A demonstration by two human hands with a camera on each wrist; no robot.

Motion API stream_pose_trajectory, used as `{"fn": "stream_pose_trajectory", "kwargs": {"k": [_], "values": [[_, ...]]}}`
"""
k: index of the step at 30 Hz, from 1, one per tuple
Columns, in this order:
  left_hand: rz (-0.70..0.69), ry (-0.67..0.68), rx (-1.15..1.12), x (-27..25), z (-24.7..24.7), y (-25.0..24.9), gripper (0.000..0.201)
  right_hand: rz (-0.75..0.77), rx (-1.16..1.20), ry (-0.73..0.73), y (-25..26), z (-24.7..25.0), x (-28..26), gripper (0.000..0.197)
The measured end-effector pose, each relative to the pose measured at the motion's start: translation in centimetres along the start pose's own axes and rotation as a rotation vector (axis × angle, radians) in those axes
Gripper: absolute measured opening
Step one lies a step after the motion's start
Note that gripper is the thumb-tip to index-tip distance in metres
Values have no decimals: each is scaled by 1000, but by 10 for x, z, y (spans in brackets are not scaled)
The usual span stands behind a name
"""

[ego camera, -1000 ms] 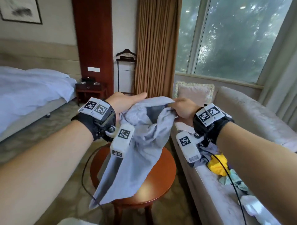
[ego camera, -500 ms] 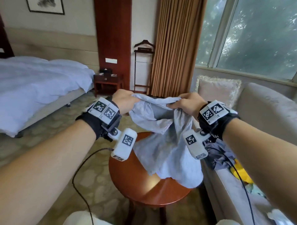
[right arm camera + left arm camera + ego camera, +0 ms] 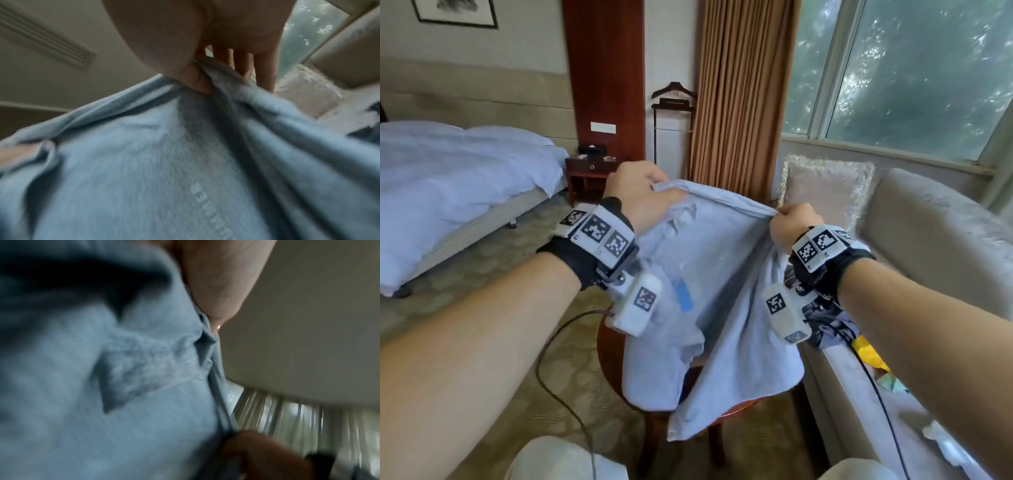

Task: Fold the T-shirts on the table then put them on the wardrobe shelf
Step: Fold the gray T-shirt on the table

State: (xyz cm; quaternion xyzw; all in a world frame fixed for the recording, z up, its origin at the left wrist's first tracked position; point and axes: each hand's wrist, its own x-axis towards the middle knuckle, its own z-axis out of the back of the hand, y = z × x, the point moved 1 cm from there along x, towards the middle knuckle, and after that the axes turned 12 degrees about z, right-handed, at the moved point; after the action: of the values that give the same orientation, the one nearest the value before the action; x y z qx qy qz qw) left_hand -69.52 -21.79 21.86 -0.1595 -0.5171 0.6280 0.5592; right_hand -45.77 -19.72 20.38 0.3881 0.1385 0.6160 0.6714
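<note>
A light blue T-shirt hangs stretched between both hands above the round wooden table. My left hand grips one end of its top edge, fingers curled round the cloth. My right hand pinches the other end; in the right wrist view the thumb presses the T-shirt against the fingers. In the left wrist view the blurred T-shirt fills the left side under my left hand. A blue tag shows on the cloth. The hem drapes over the table's near edge.
A beige sofa with a cushion stands at the right; dark, yellow and pale garments lie on its seat. A bed lies at the left, a nightstand and valet stand behind. A cable hangs from my left wrist.
Both hands have moved apart and spread the T-shirt from a bunched bundle into a stretched sheet. The head view has shifted slightly.
</note>
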Motion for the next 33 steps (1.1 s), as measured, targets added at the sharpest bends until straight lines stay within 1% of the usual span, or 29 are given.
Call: {"fn": "stream_pose_trajectory", "kwargs": {"k": [2,4,5,7,8,10,11,13,15,16,17,18,20,21,22,23,24,25,26,27,29,30,31,32,33], "values": [[-97,91,289,-4,7,-3,41,-66,91,-51,-5,6,2,36],[-125,178,577,-10,13,-8,65,-72,131,-67,-6,10,1,35],[-140,197,675,-12,15,-10,71,-56,146,-67,-5,11,-2,34],[-167,214,749,-16,19,-11,70,-28,190,-68,-3,12,-5,29],[-170,214,725,-16,21,-8,65,-22,206,-70,-2,15,-7,26],[-175,180,588,-13,24,-1,49,-36,204,-77,1,20,-13,20],[-163,155,495,-11,26,2,40,-47,198,-74,1,23,-15,20],[-107,116,314,-10,28,1,21,-85,199,-70,1,27,-19,30],[-68,106,171,-12,25,-5,17,-100,170,-41,3,32,-27,34],[-70,113,115,-14,23,-9,17,-78,148,6,3,31,-30,35],[-83,131,67,-16,19,-14,19,-22,143,69,5,29,-32,38],[-104,161,40,-19,15,-20,20,67,162,136,9,26,-34,45],[-164,241,34,-27,3,-34,18,254,265,310,24,18,-43,68],[-191,282,23,-32,-3,-40,14,331,278,391,32,13,-47,72],[-193,321,-12,-36,-10,-44,9,403,250,439,38,7,-47,68],[-166,358,-74,-39,-14,-46,5,446,210,451,43,2,-49,56],[-113,391,-148,-42,-17,-45,10,459,197,416,44,-1,-47,44],[-54,421,-217,-42,-18,-40,18,445,242,385,43,-2,-45,34],[5,448,-264,-42,-19,-32,32,401,334,355,39,-3,-42,30],[56,477,-287,-41,-20,-23,51,342,444,334,34,-3,-41,28],[116,552,-327,-42,-24,-8,90,207,605,296,23,-5,-36,28],[111,573,-327,-45,-29,-4,104,157,647,293,19,-8,-32,30],[94,559,-292,-47,-35,-2,114,124,681,304,17,-11,-30,35],[89,522,-234,-49,-42,1,118,97,711,302,15,-14,-28,42],[104,476,-177,-51,-47,4,118,86,744,296,16,-15,-28,48]]}}
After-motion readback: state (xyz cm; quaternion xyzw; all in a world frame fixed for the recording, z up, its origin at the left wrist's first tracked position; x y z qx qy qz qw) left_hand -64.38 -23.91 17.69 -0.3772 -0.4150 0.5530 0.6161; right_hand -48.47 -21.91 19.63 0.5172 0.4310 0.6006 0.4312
